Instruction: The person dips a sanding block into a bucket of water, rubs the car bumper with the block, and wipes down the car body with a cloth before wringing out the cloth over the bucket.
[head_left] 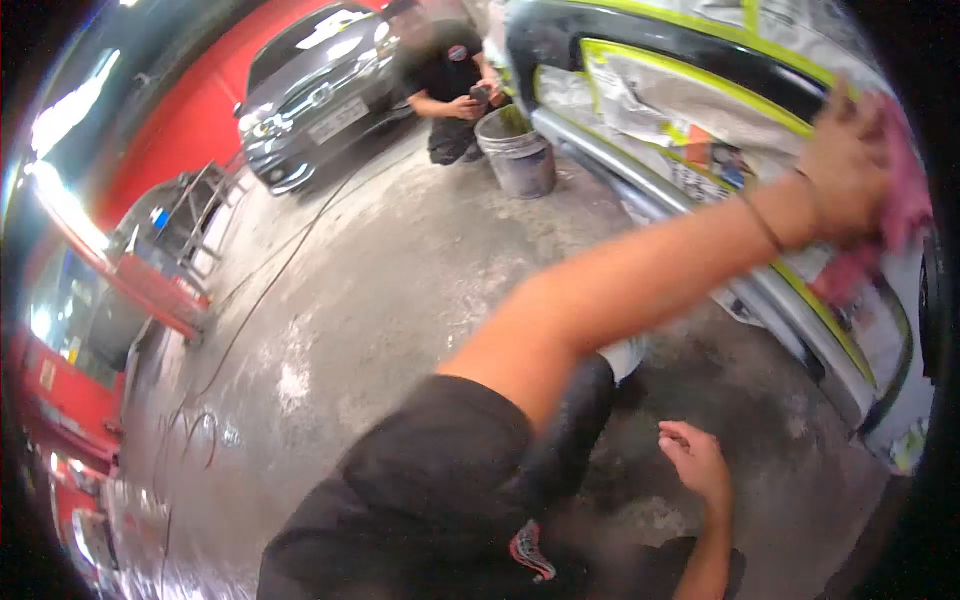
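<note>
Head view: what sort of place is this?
Likely an auto body shop: a vehicle body masked with yellow-green tape, a dark car parked beyond, and a bucket on the stained floor.

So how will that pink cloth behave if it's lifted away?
The pink cloth will probably be floppy, since it bunches around the left hand and trails loosely below it. It's likely light, as it looks like thin fabric. It seems unlikely to roll, having no firm round shape, though blur hides its texture.

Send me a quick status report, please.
Left hand on crumpled pink cloth, over black-and-silver, yellow-green-taped car body. Right hand empty. Nothing visibly blocking the cloth.
</note>
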